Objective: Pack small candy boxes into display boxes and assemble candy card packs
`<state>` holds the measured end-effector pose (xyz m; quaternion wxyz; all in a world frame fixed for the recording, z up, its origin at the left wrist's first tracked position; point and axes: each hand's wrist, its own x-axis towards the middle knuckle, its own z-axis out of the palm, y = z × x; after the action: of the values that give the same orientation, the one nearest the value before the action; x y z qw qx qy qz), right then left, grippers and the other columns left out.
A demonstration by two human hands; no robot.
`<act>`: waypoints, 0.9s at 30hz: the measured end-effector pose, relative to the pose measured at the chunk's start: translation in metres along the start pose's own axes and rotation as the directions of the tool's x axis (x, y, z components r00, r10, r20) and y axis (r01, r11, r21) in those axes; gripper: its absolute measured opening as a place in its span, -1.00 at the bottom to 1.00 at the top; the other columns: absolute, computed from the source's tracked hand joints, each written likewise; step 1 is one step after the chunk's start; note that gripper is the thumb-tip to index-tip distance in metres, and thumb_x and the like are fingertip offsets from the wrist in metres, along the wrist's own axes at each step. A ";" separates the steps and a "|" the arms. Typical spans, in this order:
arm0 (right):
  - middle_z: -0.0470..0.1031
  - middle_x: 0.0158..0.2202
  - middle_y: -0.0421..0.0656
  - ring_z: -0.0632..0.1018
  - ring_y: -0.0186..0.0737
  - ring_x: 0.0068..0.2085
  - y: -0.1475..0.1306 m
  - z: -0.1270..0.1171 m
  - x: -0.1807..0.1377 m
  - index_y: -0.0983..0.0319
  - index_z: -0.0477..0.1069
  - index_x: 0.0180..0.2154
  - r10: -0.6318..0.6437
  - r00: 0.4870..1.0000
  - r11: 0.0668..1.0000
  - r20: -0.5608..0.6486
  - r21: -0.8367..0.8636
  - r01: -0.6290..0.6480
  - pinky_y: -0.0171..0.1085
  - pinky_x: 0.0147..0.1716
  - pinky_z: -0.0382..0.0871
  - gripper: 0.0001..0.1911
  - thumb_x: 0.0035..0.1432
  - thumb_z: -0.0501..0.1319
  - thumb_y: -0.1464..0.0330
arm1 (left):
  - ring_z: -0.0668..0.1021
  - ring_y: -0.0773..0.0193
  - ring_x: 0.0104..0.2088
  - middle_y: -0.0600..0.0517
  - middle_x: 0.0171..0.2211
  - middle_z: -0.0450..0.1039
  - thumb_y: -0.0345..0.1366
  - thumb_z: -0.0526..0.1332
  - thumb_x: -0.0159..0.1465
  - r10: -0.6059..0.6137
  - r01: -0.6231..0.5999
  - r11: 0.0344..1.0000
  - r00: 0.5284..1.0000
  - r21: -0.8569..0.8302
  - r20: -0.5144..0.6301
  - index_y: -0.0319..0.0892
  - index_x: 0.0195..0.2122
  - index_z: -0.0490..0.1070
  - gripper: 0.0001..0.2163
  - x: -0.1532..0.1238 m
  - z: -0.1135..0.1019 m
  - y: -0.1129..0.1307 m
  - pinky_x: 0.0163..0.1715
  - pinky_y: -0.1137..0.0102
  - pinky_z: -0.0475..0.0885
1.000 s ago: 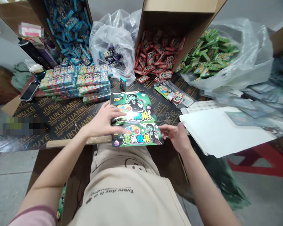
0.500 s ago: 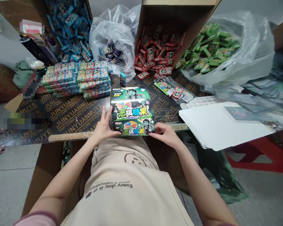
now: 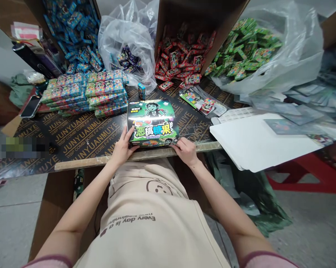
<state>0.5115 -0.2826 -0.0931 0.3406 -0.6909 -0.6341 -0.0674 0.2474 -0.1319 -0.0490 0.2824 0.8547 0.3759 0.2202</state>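
Dark tabletop, box apparently between fingers.

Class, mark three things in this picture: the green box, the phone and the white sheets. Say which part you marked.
Green box [image 3: 152, 122]: head view, on its printed upper side.
Phone [image 3: 31, 107]: head view, on its dark screen.
White sheets [image 3: 240, 139]: head view, on the top sheet's bare surface.

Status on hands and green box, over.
Left hand, right hand at near corners of green box. Small blue box upright just behind it.
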 end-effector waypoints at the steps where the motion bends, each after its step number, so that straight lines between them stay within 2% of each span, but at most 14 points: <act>1: 0.31 -0.57 -0.15 0.38 -0.21 -0.46 0.000 0.000 0.000 0.15 0.26 -0.60 0.014 1.000 1.000 -0.012 0.015 -0.014 -0.24 -0.45 0.25 -0.58 0.28 0.12 0.14 | 0.53 -0.08 0.06 -0.24 0.39 -0.08 -0.15 0.32 0.17 -0.013 0.013 1.000 1.000 0.001 0.000 0.00 0.30 0.13 -0.32 -0.001 0.000 0.000 0.03 0.11 0.45; 4: 0.40 -0.45 -0.11 0.45 -0.16 -0.37 -0.002 -0.005 0.001 0.16 0.37 -0.50 0.124 0.987 0.987 -0.100 0.111 -0.113 -0.21 -0.40 0.33 -0.70 0.19 0.23 0.13 | 0.63 0.08 -0.17 -0.23 0.39 -0.12 -0.13 0.30 0.19 -0.022 0.023 0.998 1.000 -0.057 0.016 0.00 0.29 0.16 -0.36 -0.003 0.001 -0.001 -0.10 0.18 0.53; 6: 0.43 -0.42 -0.11 0.47 -0.13 -0.34 -0.003 -0.007 0.003 0.15 0.42 -0.46 0.199 0.974 0.965 -0.111 0.198 -0.174 -0.17 -0.36 0.37 -0.75 0.15 0.26 0.15 | 0.63 0.13 -0.19 -0.22 0.40 -0.12 -0.13 0.27 0.21 -0.012 0.015 0.991 1.000 -0.130 0.026 -0.02 0.29 0.16 -0.38 -0.004 0.002 -0.002 -0.17 0.24 0.56; 10: 0.42 -0.48 -0.14 0.46 -0.15 -0.39 0.000 -0.004 0.004 0.15 0.40 -0.54 0.226 0.973 0.942 -0.034 0.263 -0.210 -0.15 -0.34 0.37 -0.71 0.20 0.22 0.21 | 0.55 0.03 0.02 -0.18 0.38 -0.01 -0.12 0.22 0.23 0.001 0.001 0.978 1.000 -0.210 0.006 -0.08 0.27 0.21 -0.43 -0.008 0.009 -0.002 -0.14 0.26 0.57; 13: 0.41 -0.48 -0.13 0.47 -0.13 -0.37 0.005 -0.002 0.002 0.15 0.41 -0.51 0.207 0.978 0.954 0.011 0.218 -0.204 -0.14 -0.31 0.39 -0.71 0.21 0.20 0.19 | 0.45 -0.06 0.15 -0.16 0.37 0.01 -0.12 0.21 0.24 -0.027 0.027 0.992 1.000 -0.125 -0.001 -0.07 0.24 0.24 -0.47 -0.013 0.007 0.006 -0.03 0.15 0.52; 15: 0.45 -0.40 -0.08 0.49 -0.05 -0.27 0.006 -0.008 0.003 0.16 0.45 -0.41 0.203 0.979 0.969 -0.016 0.149 -0.199 -0.09 -0.21 0.40 -0.74 0.17 0.23 0.12 | 0.32 -0.15 0.25 -0.13 0.40 -0.10 -0.12 0.25 0.21 -0.041 0.041 0.999 0.999 0.020 -0.021 -0.05 0.22 0.28 -0.46 -0.012 0.000 0.019 0.12 0.02 0.38; 16: 0.48 -0.29 -0.02 0.50 0.01 -0.17 0.004 -0.013 0.006 0.17 0.48 -0.31 0.200 0.979 0.976 -0.047 0.101 -0.195 -0.05 -0.13 0.38 -0.71 0.14 0.26 0.08 | 0.21 -0.20 0.30 -0.11 0.42 -0.19 -0.12 0.29 0.17 -0.028 0.031 0.995 0.999 0.098 -0.037 -0.04 0.21 0.29 -0.43 -0.011 -0.004 0.027 0.20 -0.06 0.26; 18: 0.43 0.02 0.10 0.43 0.14 0.07 -0.003 -0.026 0.016 0.19 0.44 -0.05 0.150 0.987 0.989 -0.061 -0.002 -0.150 0.05 0.06 0.27 -0.51 0.08 0.30 0.04 | 0.01 -0.25 0.37 -0.09 0.43 -0.32 -0.12 0.38 0.08 0.051 -0.042 0.974 0.998 0.223 -0.033 -0.05 0.24 0.25 -0.31 -0.003 -0.012 0.044 0.29 -0.16 -0.04; 20: 0.21 0.27 0.08 0.25 0.21 0.27 -0.015 -0.038 0.030 0.15 0.29 0.17 0.029 0.996 0.997 0.080 -0.077 -0.023 0.12 0.20 0.09 -0.37 0.10 0.29 0.09 | -0.09 -0.22 0.39 -0.10 0.43 -0.28 -0.17 0.40 0.06 0.171 -0.180 0.941 0.984 0.287 0.058 -0.05 0.31 0.13 -0.21 0.008 -0.016 0.057 0.29 -0.20 -0.31; 22: 0.06 0.37 -0.02 0.10 0.14 0.36 -0.026 -0.044 0.043 0.07 0.11 0.29 -0.101 0.955 0.987 0.280 -0.093 0.132 0.16 0.27 -0.08 -0.34 0.20 0.23 0.23 | -0.08 -0.13 0.40 -0.09 0.41 -0.16 -0.27 0.31 0.16 0.254 -0.303 0.905 0.948 0.300 0.190 -0.03 0.35 0.03 -0.26 0.018 -0.014 0.064 0.28 -0.19 -0.40; 24: 0.00 0.39 -0.08 0.02 0.04 0.39 -0.032 -0.040 0.050 0.06 -0.03 0.35 -0.173 0.901 0.971 0.397 -0.085 0.224 0.15 0.31 -0.15 -0.33 0.27 0.11 0.38 | -0.05 -0.05 0.40 -0.07 0.40 -0.11 -0.37 0.16 0.25 0.281 -0.361 0.888 0.916 0.283 0.287 -0.03 0.36 0.00 -0.35 0.025 -0.007 0.063 0.30 -0.16 -0.36; 27: -0.04 0.40 -0.09 -0.05 -0.06 0.41 -0.029 -0.025 0.047 0.09 -0.12 0.37 -0.175 0.887 0.966 0.428 -0.102 0.240 0.11 0.32 -0.12 -0.33 0.29 -0.02 0.51 | -0.06 -0.02 0.40 -0.06 0.40 -0.10 -0.42 0.04 0.30 0.279 -0.369 0.895 0.901 0.251 0.333 -0.06 0.36 0.03 -0.42 0.027 0.003 0.054 0.33 -0.09 -0.25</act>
<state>0.5017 -0.2587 -0.0383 0.1351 -0.6415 -0.7551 -0.0031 0.2938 -0.1425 -0.0117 0.1561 0.9619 0.2112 0.0765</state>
